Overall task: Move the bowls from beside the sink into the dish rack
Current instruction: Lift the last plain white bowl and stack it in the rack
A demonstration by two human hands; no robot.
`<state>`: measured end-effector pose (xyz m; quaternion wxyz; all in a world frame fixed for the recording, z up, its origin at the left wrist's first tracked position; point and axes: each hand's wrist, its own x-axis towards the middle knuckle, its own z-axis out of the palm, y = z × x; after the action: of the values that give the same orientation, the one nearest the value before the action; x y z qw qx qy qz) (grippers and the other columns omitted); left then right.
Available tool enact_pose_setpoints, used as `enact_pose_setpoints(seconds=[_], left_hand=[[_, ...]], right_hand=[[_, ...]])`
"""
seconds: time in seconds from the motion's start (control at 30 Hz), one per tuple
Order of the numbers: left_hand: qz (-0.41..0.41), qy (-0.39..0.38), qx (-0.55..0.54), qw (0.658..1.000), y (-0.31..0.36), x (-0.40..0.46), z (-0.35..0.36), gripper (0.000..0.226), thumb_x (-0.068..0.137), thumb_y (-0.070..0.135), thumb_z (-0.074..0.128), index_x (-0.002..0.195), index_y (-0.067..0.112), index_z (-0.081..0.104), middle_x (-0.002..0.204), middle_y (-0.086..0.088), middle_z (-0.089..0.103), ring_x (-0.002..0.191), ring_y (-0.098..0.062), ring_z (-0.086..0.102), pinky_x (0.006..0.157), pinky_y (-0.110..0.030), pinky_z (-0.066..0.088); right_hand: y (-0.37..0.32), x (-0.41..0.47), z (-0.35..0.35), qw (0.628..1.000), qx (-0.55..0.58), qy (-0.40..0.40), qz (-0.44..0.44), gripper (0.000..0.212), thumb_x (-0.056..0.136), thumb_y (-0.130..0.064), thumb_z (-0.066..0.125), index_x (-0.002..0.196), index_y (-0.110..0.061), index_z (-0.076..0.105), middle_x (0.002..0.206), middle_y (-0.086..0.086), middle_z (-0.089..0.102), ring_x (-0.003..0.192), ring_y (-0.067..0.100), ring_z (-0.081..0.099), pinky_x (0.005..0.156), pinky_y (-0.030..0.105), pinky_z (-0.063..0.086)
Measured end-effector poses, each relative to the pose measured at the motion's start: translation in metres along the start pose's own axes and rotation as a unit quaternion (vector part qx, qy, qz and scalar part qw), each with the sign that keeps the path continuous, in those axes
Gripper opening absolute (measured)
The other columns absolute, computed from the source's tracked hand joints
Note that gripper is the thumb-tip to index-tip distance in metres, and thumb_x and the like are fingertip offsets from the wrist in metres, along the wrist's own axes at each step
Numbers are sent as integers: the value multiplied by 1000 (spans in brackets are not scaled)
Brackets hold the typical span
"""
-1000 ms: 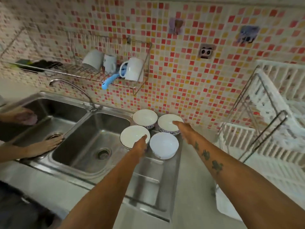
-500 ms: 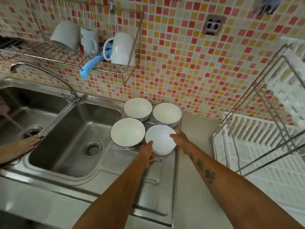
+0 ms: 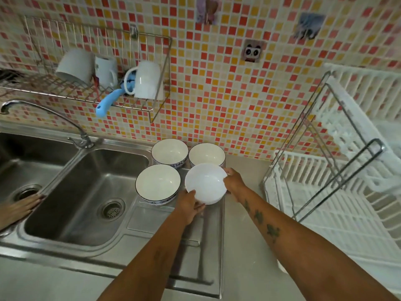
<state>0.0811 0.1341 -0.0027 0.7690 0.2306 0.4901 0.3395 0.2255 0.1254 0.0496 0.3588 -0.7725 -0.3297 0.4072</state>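
Several bowls sit on the steel drainboard [image 3: 165, 224] right of the sink. A plain white bowl [image 3: 205, 185] is held between both hands: my left hand [image 3: 189, 205] grips its near-left rim and my right hand [image 3: 233, 181] grips its right rim. It looks tilted and slightly raised. Beside it on the left stands a blue-rimmed bowl [image 3: 158, 184]. Two more blue-patterned bowls [image 3: 169, 152] [image 3: 206, 154] stand behind, against the tiled wall. The white dish rack [image 3: 325, 205] with a metal frame stands to the right on the counter.
A double steel sink [image 3: 86, 192] with a curved tap [image 3: 43, 111] lies to the left. Another person's hand [image 3: 19, 208] rests on the sink divider. A wire wall shelf [image 3: 91, 92] holds white mugs and a blue-handled tool above the sink.
My hands moved from the back bowls to the plain white bowl, closed on its rim and raised it slightly. The view shifted closer and downward.
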Motion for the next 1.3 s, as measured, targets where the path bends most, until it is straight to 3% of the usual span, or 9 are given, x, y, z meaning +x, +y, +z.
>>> enact_pose_setpoints(seconds=[0.23,0.4,0.63,0.7,0.8,0.93,1.1,1.2,1.3], left_hand=[[86,-76,-74,991,83,-71,50,41,95,52,44,125,23,45,114,-11,56,88,-29,57,80,-54,50],[122,-175,-15,977,149,-125,106,57,84,59,46,134,34,51,137,-7,55,119,-39,54,80,-51,55],[214,-394,107,887,156,-236,213,43,89,56,42,121,35,63,128,-5,62,115,-36,60,90,-49,50],[188,-415,150,878,145,-254,243,44,89,62,39,108,34,66,121,-7,65,109,-37,62,92,-51,48],[149,-448,188,861,122,-270,286,50,86,67,41,114,32,65,123,-9,66,107,-36,65,85,-52,56],[140,-476,194,846,87,-274,340,56,86,64,46,123,25,60,126,-11,60,110,-35,62,76,-51,60],[314,-440,292,789,48,-270,401,58,89,60,48,138,29,41,129,-7,54,111,-27,59,83,-41,56],[452,-419,344,708,30,-264,426,67,89,47,60,144,21,32,138,-6,46,116,-20,54,78,-21,51],[504,-427,392,641,18,-254,445,75,79,49,70,140,24,34,141,-8,39,117,-19,53,93,-29,52]], right_hand=[[-86,-60,-50,987,47,58,-146,48,89,5,36,135,-7,46,138,15,50,121,32,51,89,41,50],[-148,-124,-115,951,79,107,-278,50,85,6,40,130,-12,49,136,11,52,119,30,52,88,44,51],[-155,-225,-237,874,131,228,-409,43,85,7,44,124,-10,54,113,3,56,100,18,53,71,27,47],[-143,-239,-273,861,146,260,-412,42,83,8,45,118,-14,56,109,1,57,100,20,55,72,29,49],[-118,-257,-322,855,163,296,-393,38,84,5,46,111,-19,57,108,1,60,104,26,58,83,41,53],[-82,-276,-367,867,185,307,-345,25,83,-30,49,103,-24,62,120,7,60,114,33,57,86,48,48],[-48,-292,-411,865,139,384,-291,48,101,-31,30,124,3,54,134,21,54,126,34,49,86,35,43],[-30,-289,-430,896,129,355,-235,58,101,-49,22,131,-13,55,127,10,58,119,24,52,84,28,43],[-18,-280,-439,912,110,349,-187,80,86,-75,21,142,-25,45,139,-3,49,131,18,43,113,39,30]])
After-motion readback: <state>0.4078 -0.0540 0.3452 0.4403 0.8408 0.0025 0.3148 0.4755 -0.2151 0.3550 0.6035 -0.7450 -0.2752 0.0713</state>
